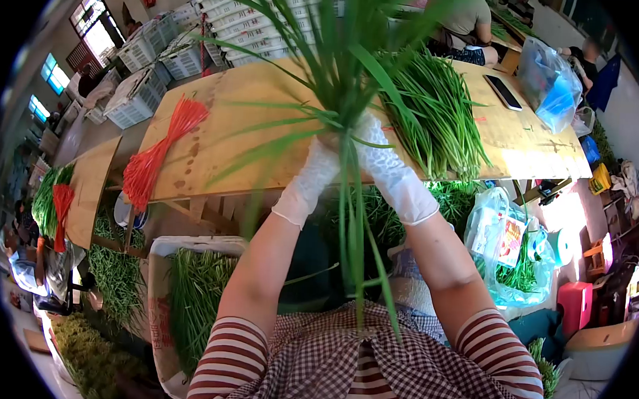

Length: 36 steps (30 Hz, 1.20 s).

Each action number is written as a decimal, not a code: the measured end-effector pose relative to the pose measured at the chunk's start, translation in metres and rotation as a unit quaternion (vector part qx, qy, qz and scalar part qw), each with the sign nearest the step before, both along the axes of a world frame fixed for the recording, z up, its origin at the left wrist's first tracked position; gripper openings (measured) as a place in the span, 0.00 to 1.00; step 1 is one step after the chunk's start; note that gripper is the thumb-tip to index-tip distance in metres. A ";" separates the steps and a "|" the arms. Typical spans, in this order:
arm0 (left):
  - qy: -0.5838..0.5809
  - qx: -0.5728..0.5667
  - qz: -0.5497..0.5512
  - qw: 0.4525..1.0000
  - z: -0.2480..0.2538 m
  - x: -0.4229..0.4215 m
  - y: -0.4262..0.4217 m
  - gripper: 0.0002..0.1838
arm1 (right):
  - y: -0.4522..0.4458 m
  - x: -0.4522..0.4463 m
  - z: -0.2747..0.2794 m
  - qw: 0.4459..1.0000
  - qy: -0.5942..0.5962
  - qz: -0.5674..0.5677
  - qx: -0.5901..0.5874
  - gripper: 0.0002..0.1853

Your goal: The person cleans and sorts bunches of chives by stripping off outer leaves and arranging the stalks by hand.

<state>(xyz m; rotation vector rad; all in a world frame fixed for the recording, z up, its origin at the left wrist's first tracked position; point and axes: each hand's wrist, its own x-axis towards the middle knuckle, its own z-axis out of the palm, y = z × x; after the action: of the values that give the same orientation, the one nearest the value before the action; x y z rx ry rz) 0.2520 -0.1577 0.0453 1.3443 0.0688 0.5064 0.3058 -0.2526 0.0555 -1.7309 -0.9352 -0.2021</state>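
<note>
Green stalks (347, 86) are bunched over the near edge of the desk (528, 148), left hand (320, 160) and right hand (380, 152) seemingly clasped round them; should that grip slacken, splayed outer ones could slip free.

A broad wooden table (222, 152) spreads across twelve o'clock, its pale yellow-brown top marked with dark stains. A second, narrower wooden table (94, 182) stands at nine o'clock. Grey floor (137, 138) shows between nine and ten. At ten o'clock, a bright doorway (98, 36) with dark latticework opens in a pale wall (52, 24); two bluish windows (53, 73) sit just below it. Another whitish wall (625, 99) curves down at two o'clock. Strong light (565, 210) whitens the ground at three, with a small orange stool (601, 251) just past it.
</note>
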 end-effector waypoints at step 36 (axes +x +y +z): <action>0.127 -0.400 -0.142 0.896 -0.052 -0.057 -0.043 0.08 | -0.087 -0.087 -0.024 0.950 -0.127 -0.175 -0.224 0.16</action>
<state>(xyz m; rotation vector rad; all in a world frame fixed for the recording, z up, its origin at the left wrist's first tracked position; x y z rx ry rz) 0.1952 -0.2010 -0.0062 0.5789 0.2636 0.0204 0.2189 -0.3393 0.0313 -2.3341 -0.8971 -0.4835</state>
